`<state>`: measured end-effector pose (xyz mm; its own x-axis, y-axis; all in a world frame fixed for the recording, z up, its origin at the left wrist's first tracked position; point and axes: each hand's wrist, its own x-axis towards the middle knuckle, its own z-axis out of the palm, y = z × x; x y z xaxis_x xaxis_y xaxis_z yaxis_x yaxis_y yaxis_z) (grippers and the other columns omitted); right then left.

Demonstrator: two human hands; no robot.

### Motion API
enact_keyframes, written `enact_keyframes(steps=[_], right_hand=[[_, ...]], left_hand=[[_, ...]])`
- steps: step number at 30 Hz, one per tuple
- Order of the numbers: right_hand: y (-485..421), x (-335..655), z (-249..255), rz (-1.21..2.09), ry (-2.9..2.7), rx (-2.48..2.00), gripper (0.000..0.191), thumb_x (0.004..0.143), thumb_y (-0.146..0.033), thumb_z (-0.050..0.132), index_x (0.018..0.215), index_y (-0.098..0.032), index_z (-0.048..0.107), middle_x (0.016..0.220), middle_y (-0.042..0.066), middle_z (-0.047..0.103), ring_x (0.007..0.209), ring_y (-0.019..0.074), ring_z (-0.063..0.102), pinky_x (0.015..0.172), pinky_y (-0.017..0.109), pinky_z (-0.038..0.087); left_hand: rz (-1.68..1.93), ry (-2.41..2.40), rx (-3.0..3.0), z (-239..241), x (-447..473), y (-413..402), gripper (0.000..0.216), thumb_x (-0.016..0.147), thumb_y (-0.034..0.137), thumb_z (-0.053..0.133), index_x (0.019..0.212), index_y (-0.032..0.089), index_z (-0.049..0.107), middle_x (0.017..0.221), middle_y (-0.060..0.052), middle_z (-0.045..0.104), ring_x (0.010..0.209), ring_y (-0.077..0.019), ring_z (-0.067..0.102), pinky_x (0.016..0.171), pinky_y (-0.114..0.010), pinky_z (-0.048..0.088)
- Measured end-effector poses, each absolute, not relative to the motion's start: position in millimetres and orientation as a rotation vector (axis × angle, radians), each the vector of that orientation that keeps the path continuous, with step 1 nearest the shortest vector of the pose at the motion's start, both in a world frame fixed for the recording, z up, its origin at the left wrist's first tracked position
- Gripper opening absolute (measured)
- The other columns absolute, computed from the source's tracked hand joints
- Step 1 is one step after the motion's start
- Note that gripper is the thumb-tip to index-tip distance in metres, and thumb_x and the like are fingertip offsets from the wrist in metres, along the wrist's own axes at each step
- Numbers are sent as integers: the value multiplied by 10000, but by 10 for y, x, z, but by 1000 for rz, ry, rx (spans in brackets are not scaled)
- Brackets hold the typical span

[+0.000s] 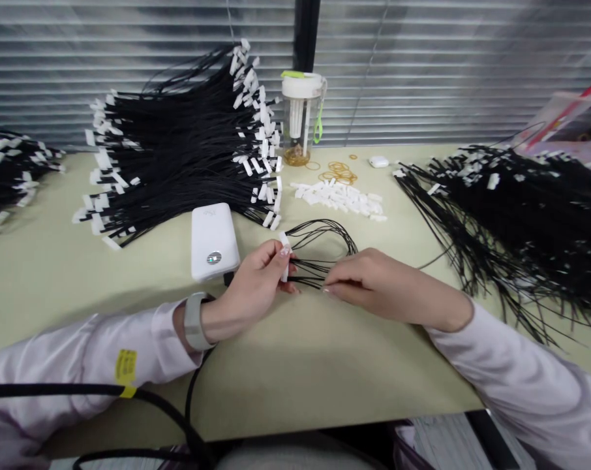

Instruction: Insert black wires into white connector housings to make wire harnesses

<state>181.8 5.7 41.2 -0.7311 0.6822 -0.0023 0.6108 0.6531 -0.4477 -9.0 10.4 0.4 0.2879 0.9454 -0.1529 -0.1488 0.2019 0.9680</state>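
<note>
Between the thumb and fingers of my left hand (256,281) is a narrow white connector (284,254), held near the middle of the table. Thin black wires (319,226) run out of its right side, some of them looping up and back. My right hand (364,277) is closed around the wires a short way to the right, with thumb and forefinger pinched together. The far ends of the wires are hidden by that hand. Small white connector housings (342,198) lie in a loose heap just beyond both hands.
A large stack of black wire harnesses (188,143) stands behind on the left, more black wires (530,222) on the right. A white power bank (214,240) lies near my left wrist. Behind are a clear bottle (298,121), rubber bands (338,173) and a white case (378,161).
</note>
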Motion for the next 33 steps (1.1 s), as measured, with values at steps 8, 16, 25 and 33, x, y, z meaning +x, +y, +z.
enact_keyframes(steps=[8, 16, 25, 33], right_hand=[[3, 1658, 313, 523, -2617, -984, 175, 841, -176, 445, 778, -147, 606, 737, 15, 592, 685, 96, 516, 646, 225, 379], [-34, 1665, 334, 458, -2670, -933, 194, 839, -148, 433, 764, -152, 612, 824, 41, 584, 778, 115, 536, 722, 251, 417], [-41, 1684, 320, 387, -2645, -1026, 125, 836, -191, 452, 839, -155, 571, 792, 30, 550, 731, 109, 507, 655, 236, 395], [-88, 1616, 260, -160, -2695, -1013, 188, 840, -204, 426, 702, -170, 548, 715, 21, 518, 654, 123, 447, 603, 263, 324]], left_hand=[[909, 1024, 1242, 34, -113, 87, 221, 816, 366, 461, 723, 168, 433, 674, 50, 467, 466, -39, 505, 476, -185, 454], [900, 1018, 1302, 60, -112, 88, 227, 820, 354, 448, 691, 170, 418, 633, 62, 448, 391, -25, 462, 392, -164, 414], [902, 997, 1274, 42, -107, 93, 219, 838, 348, 424, 714, 167, 431, 645, 59, 445, 408, -23, 485, 422, -163, 422], [876, 1005, 1293, 20, -112, 108, 253, 834, 379, 427, 690, 172, 405, 612, 62, 420, 425, -43, 491, 433, -182, 418]])
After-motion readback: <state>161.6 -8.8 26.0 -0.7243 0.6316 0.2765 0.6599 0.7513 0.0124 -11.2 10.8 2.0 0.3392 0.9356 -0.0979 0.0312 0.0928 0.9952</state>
